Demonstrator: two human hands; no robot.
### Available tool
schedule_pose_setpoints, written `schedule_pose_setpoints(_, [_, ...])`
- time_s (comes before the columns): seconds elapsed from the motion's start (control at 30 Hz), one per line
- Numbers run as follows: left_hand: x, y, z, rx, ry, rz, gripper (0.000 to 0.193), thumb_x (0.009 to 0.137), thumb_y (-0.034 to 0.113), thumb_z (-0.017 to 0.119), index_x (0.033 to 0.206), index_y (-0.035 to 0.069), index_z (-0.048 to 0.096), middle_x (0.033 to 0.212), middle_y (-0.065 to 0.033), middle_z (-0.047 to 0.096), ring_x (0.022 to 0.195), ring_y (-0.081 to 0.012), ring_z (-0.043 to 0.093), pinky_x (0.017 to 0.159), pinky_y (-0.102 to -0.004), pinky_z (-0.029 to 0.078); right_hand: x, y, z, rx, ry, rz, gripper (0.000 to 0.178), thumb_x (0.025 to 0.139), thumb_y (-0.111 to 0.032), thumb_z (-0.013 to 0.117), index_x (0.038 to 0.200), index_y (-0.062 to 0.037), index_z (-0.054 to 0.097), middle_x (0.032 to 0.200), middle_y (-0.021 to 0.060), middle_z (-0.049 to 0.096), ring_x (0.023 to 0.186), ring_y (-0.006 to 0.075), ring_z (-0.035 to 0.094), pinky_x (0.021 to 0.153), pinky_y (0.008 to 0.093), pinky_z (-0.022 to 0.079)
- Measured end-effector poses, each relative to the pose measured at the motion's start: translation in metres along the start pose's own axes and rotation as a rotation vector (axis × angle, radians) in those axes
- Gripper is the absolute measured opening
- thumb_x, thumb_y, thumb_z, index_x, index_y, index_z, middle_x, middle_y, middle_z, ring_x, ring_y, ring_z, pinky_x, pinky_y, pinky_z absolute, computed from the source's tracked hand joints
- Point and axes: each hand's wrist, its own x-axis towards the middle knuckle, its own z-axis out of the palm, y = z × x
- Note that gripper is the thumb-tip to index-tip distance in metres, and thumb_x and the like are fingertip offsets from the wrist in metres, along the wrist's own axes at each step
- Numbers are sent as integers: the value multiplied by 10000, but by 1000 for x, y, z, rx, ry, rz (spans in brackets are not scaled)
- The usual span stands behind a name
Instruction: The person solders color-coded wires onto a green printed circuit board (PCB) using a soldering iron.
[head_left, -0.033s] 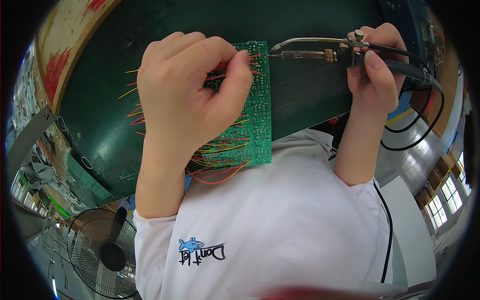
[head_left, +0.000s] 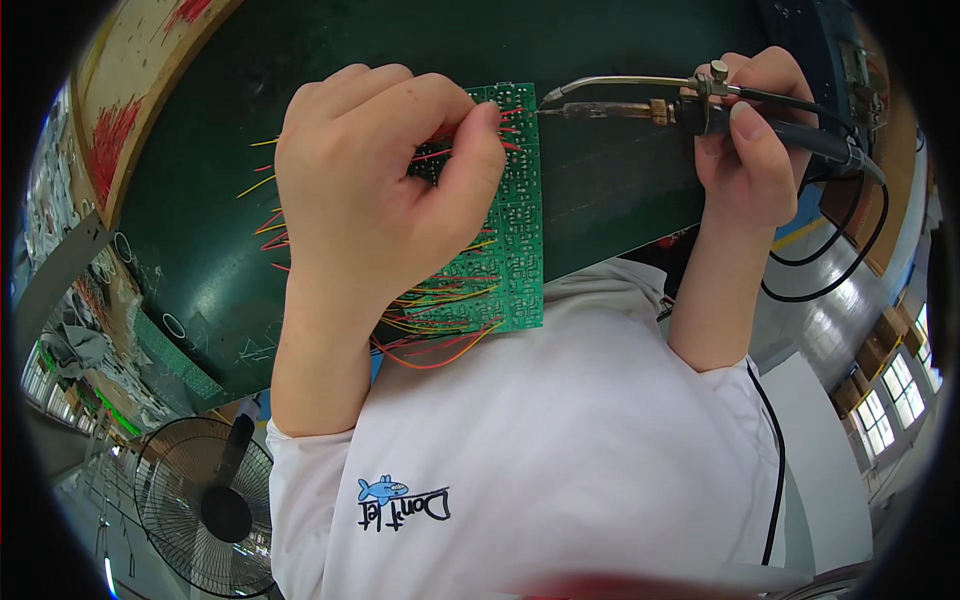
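Note:
My left hand point(head_left: 380, 190) grips a green circuit board point(head_left: 515, 260) by its upper left part, thumb pressed on the face. Several red, yellow and orange wires point(head_left: 440, 340) stick out from under the board, at its lower edge and to the left of my hand. My right hand point(head_left: 750, 170) holds a soldering iron point(head_left: 620, 108) by its black handle. The iron's metal tip and a thin curved feed tube point left, and the tip touches the board's upper right edge. Both hands are held over a dark green work surface point(head_left: 200, 200).
A black cable point(head_left: 830, 270) loops from the iron's handle down the right side. A standing fan point(head_left: 205, 505) is at the lower left. A wooden edge with red marks point(head_left: 120, 130) borders the green surface at the upper left. My white shirt point(head_left: 560, 470) fills the lower middle.

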Motion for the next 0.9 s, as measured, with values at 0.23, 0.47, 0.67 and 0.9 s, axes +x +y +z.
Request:
schedule_pose_setpoints(0.23, [1, 0, -2, -31, -21, 5, 127, 805, 62, 727, 702, 33, 658, 583, -34, 553, 534, -157, 499, 522, -292, 365, 0, -1, 1, -21, 25, -17, 168, 826, -78, 566, 936, 29, 500, 796, 116, 538, 600, 98, 430, 568, 227, 365])
schedule_pose_setpoints(0.47, [2, 1, -2, -47, -46, -1, 121, 804, 61, 726, 706, 33, 659, 582, -34, 551, 536, -160, 494, 535, -297, 364, 0, -3, 3, -18, 30, -3, 163, 814, -87, 572, 911, 16, 493, 791, 107, 537, 613, 99, 425, 595, 237, 358])
schedule_pose_setpoints(0.67, [1, 2, -2, 1, -53, 2, 121, 802, 65, 727, 706, 36, 659, 587, -38, 550, 547, -169, 502, 557, -303, 374, -1, -3, 4, -26, 30, 9, 188, 815, -93, 602, 934, 16, 507, 802, 105, 545, 636, 100, 432, 584, 224, 355])
schedule_pose_setpoints(0.9, [1, 2, -3, 14, -61, -2, 104, 786, 62, 722, 702, 42, 663, 588, -38, 554, 549, -168, 512, 553, -299, 383, -1, 0, 2, -31, 10, 7, 205, 834, -83, 645, 969, 20, 529, 813, 102, 556, 642, 93, 456, 564, 192, 364])
